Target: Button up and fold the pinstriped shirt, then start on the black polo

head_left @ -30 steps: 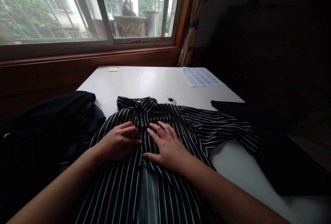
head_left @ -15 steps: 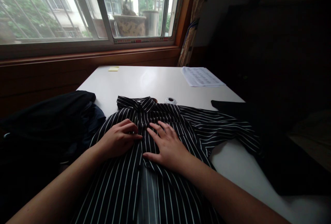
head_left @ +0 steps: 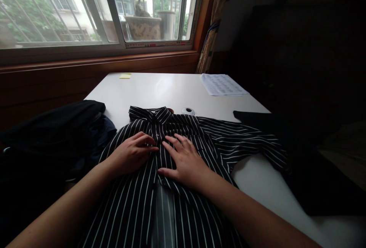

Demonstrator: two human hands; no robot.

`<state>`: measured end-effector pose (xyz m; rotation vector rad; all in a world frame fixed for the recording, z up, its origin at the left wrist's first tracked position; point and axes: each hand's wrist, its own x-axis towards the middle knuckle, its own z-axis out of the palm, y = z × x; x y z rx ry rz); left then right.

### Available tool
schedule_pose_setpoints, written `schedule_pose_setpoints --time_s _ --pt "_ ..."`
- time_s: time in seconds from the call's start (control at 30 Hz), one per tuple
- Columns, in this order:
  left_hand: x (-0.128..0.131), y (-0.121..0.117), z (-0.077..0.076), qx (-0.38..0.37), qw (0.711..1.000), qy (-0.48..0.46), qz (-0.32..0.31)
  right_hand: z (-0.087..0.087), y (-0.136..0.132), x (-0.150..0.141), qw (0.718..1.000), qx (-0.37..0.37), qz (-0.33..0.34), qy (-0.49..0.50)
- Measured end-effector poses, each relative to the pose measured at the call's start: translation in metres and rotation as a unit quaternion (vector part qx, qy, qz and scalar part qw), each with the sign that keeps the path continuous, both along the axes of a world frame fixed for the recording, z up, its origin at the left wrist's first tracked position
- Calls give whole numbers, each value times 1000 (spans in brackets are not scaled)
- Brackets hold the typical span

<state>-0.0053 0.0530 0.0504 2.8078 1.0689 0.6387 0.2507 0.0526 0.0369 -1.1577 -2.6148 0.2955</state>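
A black shirt with white stripes (head_left: 128, 202) lies front up, its collar (head_left: 150, 113) at the far end. The lower front edges part, and the paler inside of the back shows between them. My left hand (head_left: 133, 152) has its fingers bent and closed on the front edge, just below a small button (head_left: 158, 134); exactly what the fingertips pinch is partly hidden. Flat on the other side of the front rests my right hand (head_left: 184, 158), fingers spread, thumb pointing toward the left hand. One sleeve (head_left: 246, 137) stretches out to the right.
Dark clothing (head_left: 82, 133) is heaped at left, and more dark cloth (head_left: 314, 179) lies at right. On the white table (head_left: 148, 87) are a yellow note (head_left: 125, 76), printed sheets (head_left: 224, 85) and a small white round object (head_left: 188, 111). A window (head_left: 85, 11) stands behind.
The left fingertips have shifted slightly right and toward the button, which shows more plainly. My right hand and the shirt have stayed nearly still.
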Motion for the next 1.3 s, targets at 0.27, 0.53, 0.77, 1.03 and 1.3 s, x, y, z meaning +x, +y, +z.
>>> schedule_pose_setpoints --time_s 0.27,0.53,0.77,1.03,1.3 --pt "-3 -1 0 6 998 -56 -12 4 7 1 994 12 -8 106" --pt "-3 -1 -3 -33 998 -25 -36 7 17 2 985 6 16 174" --pt "-2 -2 -2 -39 998 -29 -41 4 22 -8 988 -6 51 149" --pt "-1 -1 0 -28 998 -36 -50 4 24 -15 991 11 66 117" --pt "-2 0 -3 -32 998 -35 -52 3 23 -17 992 23 70 103"
